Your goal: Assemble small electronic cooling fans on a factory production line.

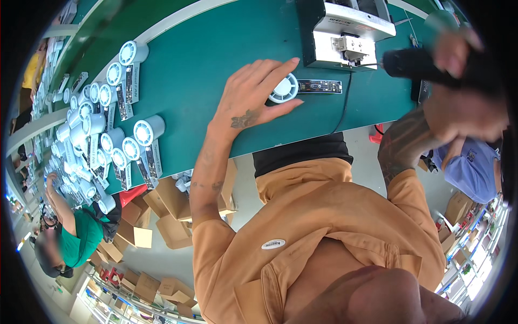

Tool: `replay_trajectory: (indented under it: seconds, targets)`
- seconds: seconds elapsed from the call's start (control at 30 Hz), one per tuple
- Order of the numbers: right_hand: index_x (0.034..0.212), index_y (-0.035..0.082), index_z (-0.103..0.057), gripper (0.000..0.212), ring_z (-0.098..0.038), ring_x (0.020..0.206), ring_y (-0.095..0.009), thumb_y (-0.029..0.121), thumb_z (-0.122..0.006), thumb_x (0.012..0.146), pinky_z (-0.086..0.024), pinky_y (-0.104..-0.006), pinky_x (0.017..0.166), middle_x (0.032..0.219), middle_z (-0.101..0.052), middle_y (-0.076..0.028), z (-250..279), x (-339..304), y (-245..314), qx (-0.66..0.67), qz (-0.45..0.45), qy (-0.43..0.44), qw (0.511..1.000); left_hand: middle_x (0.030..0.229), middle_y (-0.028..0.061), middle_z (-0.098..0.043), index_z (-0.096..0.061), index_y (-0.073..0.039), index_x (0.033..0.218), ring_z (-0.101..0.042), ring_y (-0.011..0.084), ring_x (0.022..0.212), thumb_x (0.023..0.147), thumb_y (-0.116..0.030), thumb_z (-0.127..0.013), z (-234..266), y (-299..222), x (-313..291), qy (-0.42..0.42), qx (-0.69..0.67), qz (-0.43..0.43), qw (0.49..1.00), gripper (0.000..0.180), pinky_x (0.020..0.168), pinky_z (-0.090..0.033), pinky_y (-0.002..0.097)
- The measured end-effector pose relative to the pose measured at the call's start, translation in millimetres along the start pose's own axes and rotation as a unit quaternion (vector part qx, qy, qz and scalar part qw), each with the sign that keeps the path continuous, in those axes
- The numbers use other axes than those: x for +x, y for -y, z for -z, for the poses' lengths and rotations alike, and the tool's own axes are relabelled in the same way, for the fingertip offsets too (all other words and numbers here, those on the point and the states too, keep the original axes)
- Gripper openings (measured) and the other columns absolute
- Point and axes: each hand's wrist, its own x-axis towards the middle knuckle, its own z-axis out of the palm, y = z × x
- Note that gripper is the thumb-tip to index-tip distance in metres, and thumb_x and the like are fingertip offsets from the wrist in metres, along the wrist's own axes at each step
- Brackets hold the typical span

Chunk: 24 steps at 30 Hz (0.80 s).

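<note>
My left hand wraps its thumb and fingers around the round, pale blue head of a handheld fan lying on the green bench. The fan's handle points right, with its circuit board exposed. At the right, my right hand, smeared by motion, grips a black electric screwdriver. Its thin bit points left at the front of a metal screw feeder at the back of the bench.
Many similar fans are heaped along the bench's left side. A black cable runs down over the front edge. Cardboard boxes stand below. A person in green is at the left, another in light purple at the right.
</note>
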Motion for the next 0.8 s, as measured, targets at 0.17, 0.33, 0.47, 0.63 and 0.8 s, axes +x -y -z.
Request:
replay_trajectory:
  seconds: [0.17,0.33,0.47,0.63,0.8]
  targets:
    - [0.095,0.001,-0.059,0.030,-0.051,0.042,-0.012,0.028,-0.053,0.106,-0.042,-0.0255,0.038,0.066,-0.057,-0.004,-60.5,5.1,-15.0,-0.219,-0.011,-0.145,0.965,0.106,0.0064,-0.067,-0.064,-0.009,0.135,-0.064,0.0257,0.090,0.078,-0.035,-0.086,-2.0,-0.5,-0.2,0.005,-0.002,0.013,1.000,0.067,0.077,-0.053,0.0374]
    - [0.099,0.000,-0.057,0.024,-0.052,0.042,-0.012,0.023,-0.055,0.106,-0.042,-0.0256,0.039,0.064,-0.054,-0.006,-63.6,2.4,-20.7,-0.195,0.064,-0.109,0.973,0.106,0.0067,-0.066,-0.064,-0.009,0.136,-0.064,0.0260,0.090,0.078,-0.035,-0.086,-2.4,-0.1,3.7,0.010,-0.011,0.009,1.000,0.067,0.077,-0.053,0.0376]
    - [0.108,-0.001,-0.052,0.024,-0.051,0.043,-0.013,0.023,-0.056,0.104,-0.043,-0.0266,0.040,0.066,-0.056,-0.008,-77.5,-5.8,-9.5,-0.194,-0.043,-0.155,0.968,0.105,0.0068,-0.066,-0.063,-0.009,0.136,-0.064,0.0262,0.091,0.078,-0.035,-0.086,0.8,-0.5,-1.1,0.017,-0.006,0.022,1.000,0.067,0.077,-0.053,0.0377]
    - [0.098,-0.008,-0.057,0.035,-0.055,0.058,-0.023,0.024,-0.045,0.103,-0.045,-0.0362,0.051,0.077,-0.054,-0.014,-26.2,-27.3,-36.9,0.009,-0.022,-0.009,1.000,0.106,0.0063,-0.066,-0.063,-0.010,0.136,-0.064,0.0262,0.091,0.077,-0.035,-0.087,-2.0,-0.1,3.9,0.006,-0.015,0.002,1.000,0.069,0.076,-0.053,0.0377]
    - [0.119,0.004,-0.056,0.037,-0.053,0.060,-0.021,0.033,-0.038,0.105,-0.045,-0.0373,0.056,0.087,-0.057,-0.016,-20.5,-29.3,-37.4,0.156,-0.066,0.024,0.985,0.108,0.0059,-0.066,-0.063,-0.011,0.136,-0.064,0.0263,0.092,0.077,-0.035,-0.087,1.2,0.6,-3.0,0.003,-0.002,0.006,1.000,0.069,0.077,-0.053,0.0380]
